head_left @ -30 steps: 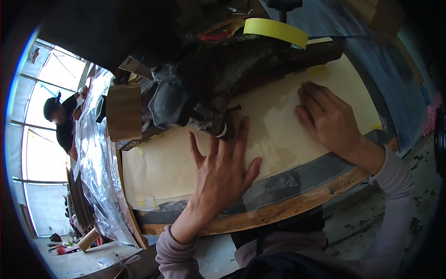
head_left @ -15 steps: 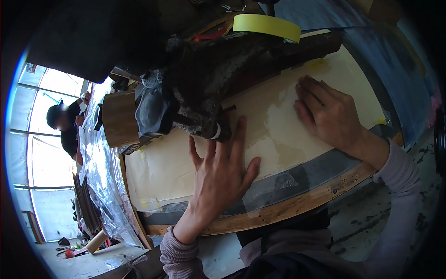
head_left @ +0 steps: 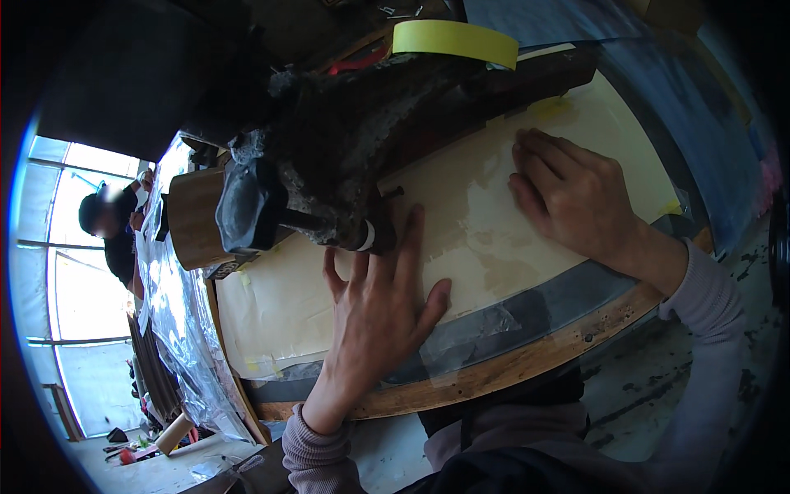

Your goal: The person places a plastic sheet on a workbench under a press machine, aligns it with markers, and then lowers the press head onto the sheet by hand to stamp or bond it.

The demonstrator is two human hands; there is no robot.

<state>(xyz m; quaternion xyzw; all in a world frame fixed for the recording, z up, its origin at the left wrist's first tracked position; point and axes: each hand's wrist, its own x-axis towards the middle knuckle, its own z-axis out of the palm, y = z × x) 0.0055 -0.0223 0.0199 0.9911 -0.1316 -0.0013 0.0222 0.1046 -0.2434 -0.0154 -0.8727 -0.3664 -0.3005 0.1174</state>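
Observation:
A cream, paper-like sheet [head_left: 313, 305] with darker damp-looking patches covers a wood-edged board, small yellow tape pieces along its borders. My left hand [head_left: 374, 317] lies flat on it with the fingers spread, and nothing shows in it. Its middle fingertips pass under the end of a dark, worn metal machine arm [head_left: 329, 156], which hides them. Farther right, my right hand [head_left: 584, 193] rests on the sheet with bent fingers. A gap shows between its thumb and fingers, and I see nothing held; what lies under the palm is hidden.
A black star-shaped knob [head_left: 251, 206] and a brown tape roll [head_left: 196, 218] sit left of the arm; a yellow tape roll [head_left: 457, 43] is on top. Clear plastic film [head_left: 177, 329] hangs at the left. Another person [head_left: 119, 222] stands beyond it.
The whole view has shifted slightly, so the machine arm and tape rolls appear farther left. Both hands keep nearly the same places on the sheet.

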